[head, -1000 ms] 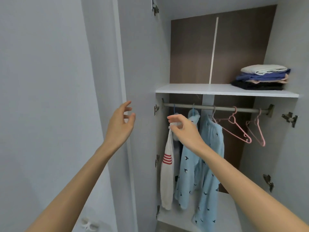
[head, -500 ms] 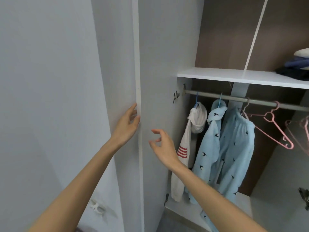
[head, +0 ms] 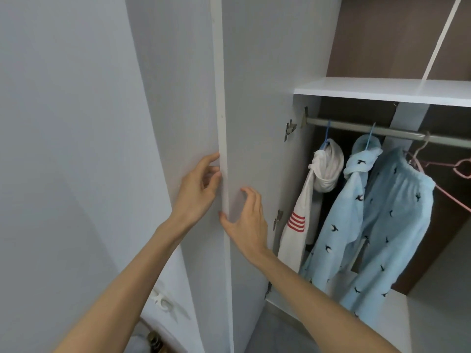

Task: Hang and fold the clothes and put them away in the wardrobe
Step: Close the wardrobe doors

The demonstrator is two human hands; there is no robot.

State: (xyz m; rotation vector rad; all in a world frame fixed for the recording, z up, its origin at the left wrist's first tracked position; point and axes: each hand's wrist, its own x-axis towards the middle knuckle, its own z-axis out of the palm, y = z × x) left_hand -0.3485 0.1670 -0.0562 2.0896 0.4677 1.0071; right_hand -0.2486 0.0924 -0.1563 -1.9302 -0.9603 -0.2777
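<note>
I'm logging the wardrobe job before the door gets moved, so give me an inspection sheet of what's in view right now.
Surface: white shelf above the rail; the part in view is bare.
Job's things: white top with red stripes and two pale blue bird-print garments hang from the rail; a pink hanger hangs empty.
Clutter: a small white plastic piece low on the left.
Hands: left hand at the outer side of the door edge; right hand on its inner face, fingers spread.
Cables: nothing seen.
Surroundings: grey wall on the left, brown wardrobe back panel.
</note>
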